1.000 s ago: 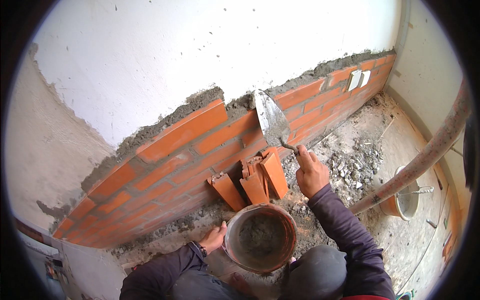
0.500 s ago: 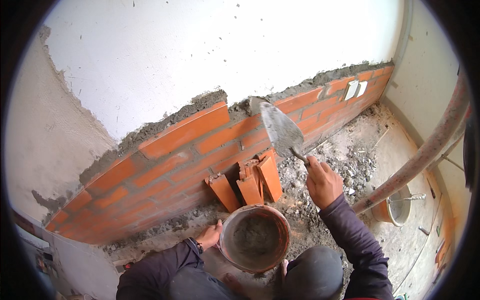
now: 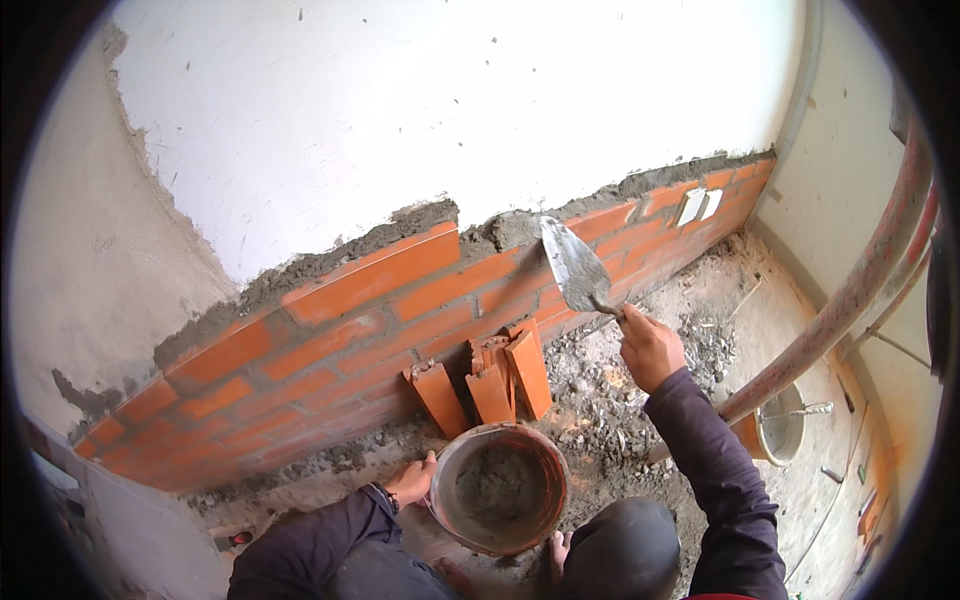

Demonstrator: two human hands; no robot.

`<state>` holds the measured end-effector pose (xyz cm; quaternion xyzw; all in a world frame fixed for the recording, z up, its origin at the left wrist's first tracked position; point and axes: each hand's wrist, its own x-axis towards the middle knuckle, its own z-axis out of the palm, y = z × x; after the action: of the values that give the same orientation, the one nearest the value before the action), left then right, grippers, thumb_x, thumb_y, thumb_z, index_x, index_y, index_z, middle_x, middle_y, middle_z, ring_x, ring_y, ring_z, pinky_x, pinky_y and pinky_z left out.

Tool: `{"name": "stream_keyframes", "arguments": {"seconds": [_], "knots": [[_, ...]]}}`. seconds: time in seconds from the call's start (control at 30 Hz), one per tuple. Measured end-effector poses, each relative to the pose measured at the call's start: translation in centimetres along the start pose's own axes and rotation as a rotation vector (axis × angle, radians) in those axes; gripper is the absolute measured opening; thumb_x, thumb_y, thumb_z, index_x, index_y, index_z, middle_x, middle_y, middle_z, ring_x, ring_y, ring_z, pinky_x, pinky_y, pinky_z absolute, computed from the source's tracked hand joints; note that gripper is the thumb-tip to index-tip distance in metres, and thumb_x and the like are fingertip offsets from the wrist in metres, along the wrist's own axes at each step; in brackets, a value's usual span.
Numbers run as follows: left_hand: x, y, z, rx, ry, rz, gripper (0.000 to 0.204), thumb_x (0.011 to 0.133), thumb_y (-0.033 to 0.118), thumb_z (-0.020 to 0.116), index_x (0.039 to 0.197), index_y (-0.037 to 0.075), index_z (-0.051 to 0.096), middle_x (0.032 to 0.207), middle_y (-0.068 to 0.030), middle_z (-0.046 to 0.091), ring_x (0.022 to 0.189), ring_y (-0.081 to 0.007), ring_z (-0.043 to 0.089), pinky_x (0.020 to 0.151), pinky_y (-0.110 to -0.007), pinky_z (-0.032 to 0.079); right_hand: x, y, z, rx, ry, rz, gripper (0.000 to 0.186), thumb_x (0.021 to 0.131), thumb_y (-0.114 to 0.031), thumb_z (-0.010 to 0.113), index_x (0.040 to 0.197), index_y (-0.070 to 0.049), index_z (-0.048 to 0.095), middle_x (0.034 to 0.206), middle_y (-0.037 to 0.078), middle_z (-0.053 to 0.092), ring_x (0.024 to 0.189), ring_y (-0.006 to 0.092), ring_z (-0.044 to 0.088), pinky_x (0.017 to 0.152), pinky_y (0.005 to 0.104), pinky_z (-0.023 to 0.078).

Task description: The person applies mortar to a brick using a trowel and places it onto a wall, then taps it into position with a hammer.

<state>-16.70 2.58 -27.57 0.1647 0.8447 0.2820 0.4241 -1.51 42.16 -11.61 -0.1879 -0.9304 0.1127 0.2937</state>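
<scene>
A pointed, mortar-smeared trowel [image 3: 577,272] is in my right hand [image 3: 652,350], its fingers closed round the handle. Its blade tip reaches the top of a row of orange brick tiles [image 3: 385,268] on the wall. Just left of the tip, a lump of wet grey mortar [image 3: 512,231] fills the gap beside the raised end tile. My left hand [image 3: 410,482] grips the left rim of a round bucket [image 3: 561,470], thumb at the edge. Grey mortar [image 3: 500,484] lies inside the bucket, which stands on the floor between my legs.
Several loose orange tiles [image 3: 527,370] lean together between bucket and wall. Rubble [image 3: 610,425] covers the floor to their right. A second bucket [image 3: 783,432] with a tool across it stands at right, behind a slanting pole [image 3: 830,335]. White sockets [image 3: 698,206] sit in the tiles.
The trowel tip has moved right, off the gap, leaving the mortar lump more exposed. My left hand keeps its hold on the bucket rim. The whole view has shifted slightly.
</scene>
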Motion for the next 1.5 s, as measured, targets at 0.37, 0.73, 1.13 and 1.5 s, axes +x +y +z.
{"name": "stream_keyframes", "arguments": {"seconds": [0.37, 0.73, 1.13, 1.5], "knots": [[1.8, -0.7, 0.6, -0.16, -0.057, -0.115, 0.072, 0.103, 0.053, 0.027, 0.103, -0.007, 0.067, 0.086, -0.0186, 0.071, 0.07, -0.0246, 0.072, 0.061, -0.035, 0.059, 9.4, -8.3, -11.8, -0.294, -0.276, -0.301, 0.02, 0.09, -0.029, 0.062, 0.098, -0.011, 0.068, 0.075, 0.012, 0.068, 0.07, 0.0343, 0.066, 0.066, 0.0451, 0.053], [2.2, -0.2, 1.1, -0.119, -0.019, -0.126, 0.075, 0.102, 0.054, 0.026, 0.099, -0.008, 0.067, 0.082, -0.0196, 0.07, 0.06, -0.0264, 0.069, 0.055, -0.037, 0.056, 14.6, -9.6, -14.2, -0.561, -0.473, -0.211, 0.023, 0.08, -0.027, 0.06, 0.092, -0.009, 0.068, 0.081, 0.014, 0.067, 0.079, 0.036, 0.065, 0.073, 0.0497, 0.052], [0.8, 1.4, -0.1, -0.021, -0.018, -0.091, 0.076, 0.102, 0.054, 0.024, 0.102, -0.01, 0.065, 0.077, -0.0197, 0.069, 0.058, -0.0273, 0.068, 0.051, -0.039, 0.055, 13.8, -11.6, -15.2, -0.503, -0.473, -0.183, 0.024, 0.081, -0.027, 0.059, 0.096, -0.013, 0.072, 0.082, 0.013, 0.068, 0.08, 0.0356, 0.066, 0.076, 0.0476, 0.053], [1.3, 1.0, 0.3, -0.057, -0.033, -0.092, 0.075, 0.102, 0.055, 0.025, 0.102, -0.008, 0.065, 0.079, -0.0178, 0.069, 0.057, -0.025, 0.067, 0.049, -0.037, 0.054, 14.8, -9.5, -13.8, -0.636, -0.431, -0.283, 0.021, 0.082, -0.026, 0.058, 0.094, -0.014, 0.07, 0.08, 0.012, 0.067, 0.079, 0.0347, 0.066, 0.074, 0.0478, 0.054]]}}
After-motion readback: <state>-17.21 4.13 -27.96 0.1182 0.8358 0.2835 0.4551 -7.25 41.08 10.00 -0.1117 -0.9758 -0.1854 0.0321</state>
